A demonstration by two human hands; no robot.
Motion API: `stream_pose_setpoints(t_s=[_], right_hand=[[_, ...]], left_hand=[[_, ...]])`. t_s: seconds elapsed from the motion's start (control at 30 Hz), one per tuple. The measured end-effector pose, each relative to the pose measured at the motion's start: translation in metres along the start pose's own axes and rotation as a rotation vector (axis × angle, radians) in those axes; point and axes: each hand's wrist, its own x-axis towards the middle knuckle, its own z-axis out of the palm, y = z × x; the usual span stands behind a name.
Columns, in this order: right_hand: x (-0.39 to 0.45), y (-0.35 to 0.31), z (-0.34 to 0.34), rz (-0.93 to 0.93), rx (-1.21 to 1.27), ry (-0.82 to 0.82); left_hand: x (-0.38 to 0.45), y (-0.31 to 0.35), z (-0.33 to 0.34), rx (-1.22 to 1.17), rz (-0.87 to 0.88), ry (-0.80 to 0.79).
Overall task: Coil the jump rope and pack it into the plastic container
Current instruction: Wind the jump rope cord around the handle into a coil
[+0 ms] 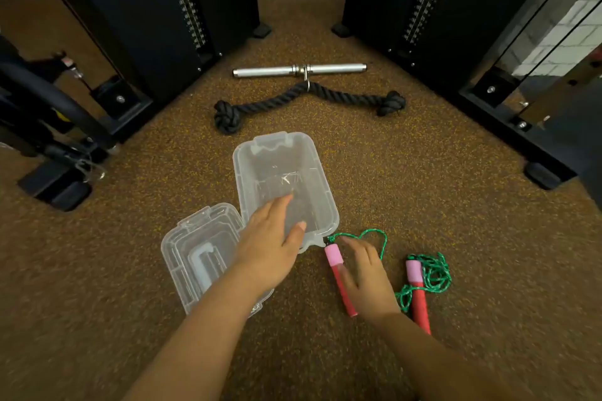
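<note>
A clear plastic container (280, 153) stands open and empty on the brown floor. Its clear lid (195, 247) lies upside down at its near left. My left hand (270, 244) hovers flat over the container's near corner, fingers spread, holding nothing. The jump rope lies to the right: one red and pink handle (335, 262) beside the container's near right corner, a second handle (417, 290) further right, and green cord (433, 273) in a loose tangle around it. My right hand (365, 273) rests over the first handle, fingers apart and not closed around it.
A black knotted rope attachment (306, 101) and a metal bar handle (299, 70) lie on the floor beyond the container. Black gym machine frames (136, 26) rise at left and right (456, 26). A machine base (58, 179) sits at the left.
</note>
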Motion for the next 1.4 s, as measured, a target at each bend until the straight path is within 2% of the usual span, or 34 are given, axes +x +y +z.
stream_pose_setpoints(t_s=[0.07, 0.17, 0.3, 0.63, 0.87, 0.93, 1.0, 1.13, 1.23, 1.4], right_hand=[[0.001, 0.013, 0.009, 0.019, -0.076, -0.06], [0.0, 0.029, 0.023, 0.159, -0.181, -0.191], [0.001, 0.042, 0.036, 0.253, -0.281, -0.274], [0.001, 0.044, 0.061, 0.37, -0.415, -0.321], [-0.001, 0.033, 0.046, 0.8, -0.079, -0.238], [0.0, 0.03, 0.033, 0.903, -0.03, -0.264], [0.004, 0.023, 0.018, 0.976, 0.062, -0.278], [0.021, -0.001, -0.022, 1.051, 0.43, -0.169], [0.032, -0.03, -0.058, 1.007, 0.567, -0.113], [0.038, -0.096, -0.118, 0.701, 0.664, -0.076]], left_hand=[[0.008, -0.007, 0.005, 0.009, 0.004, 0.009], [0.019, -0.015, 0.012, 0.026, 0.001, -0.007], [0.029, -0.021, 0.02, 0.019, 0.004, -0.006], [0.04, -0.033, 0.031, 0.018, -0.013, -0.034], [0.035, -0.022, 0.024, -0.006, -0.052, -0.056], [0.031, -0.013, 0.021, -0.015, -0.043, -0.064], [0.027, -0.004, 0.017, -0.028, -0.039, -0.074], [0.017, 0.018, 0.004, -0.068, -0.039, -0.091], [0.005, 0.032, -0.009, -0.126, -0.055, -0.123], [-0.019, 0.045, -0.029, -0.242, -0.062, -0.113]])
